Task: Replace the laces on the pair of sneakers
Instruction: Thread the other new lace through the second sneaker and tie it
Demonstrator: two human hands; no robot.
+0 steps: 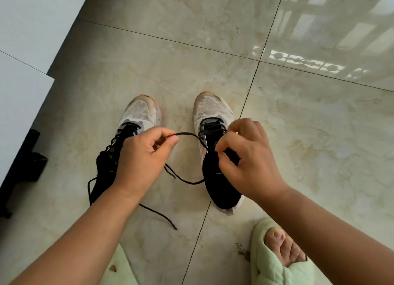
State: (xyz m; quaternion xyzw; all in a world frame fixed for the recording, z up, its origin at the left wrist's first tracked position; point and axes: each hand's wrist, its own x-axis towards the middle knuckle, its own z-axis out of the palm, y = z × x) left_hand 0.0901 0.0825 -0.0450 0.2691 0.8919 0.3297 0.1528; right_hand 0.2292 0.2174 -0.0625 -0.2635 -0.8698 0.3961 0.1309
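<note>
Two white-and-black sneakers stand side by side on the tiled floor, toes pointing away from me: the left sneaker (pixel 138 118) and the right sneaker (pixel 213 114). Both carry black laces. My left hand (pixel 140 159) pinches a black lace (pixel 187 134) that arcs over to the right sneaker's eyelets. My right hand (pixel 247 159) hovers over the right sneaker's tongue, its fingers curled and pinching the lace there. A loose lace end (pixel 181 179) trails on the floor between the shoes. Another lace end (pixel 162 217) from the left sneaker lies nearer to me.
My foot in a pale green slipper (pixel 277 259) is at the lower right, a second green slipper (pixel 121 267) at the bottom centre. White furniture (pixel 23 88) with a dark base (pixel 23 167) stands at the left. Marble-look floor tiles (pixel 319 135) extend right and ahead.
</note>
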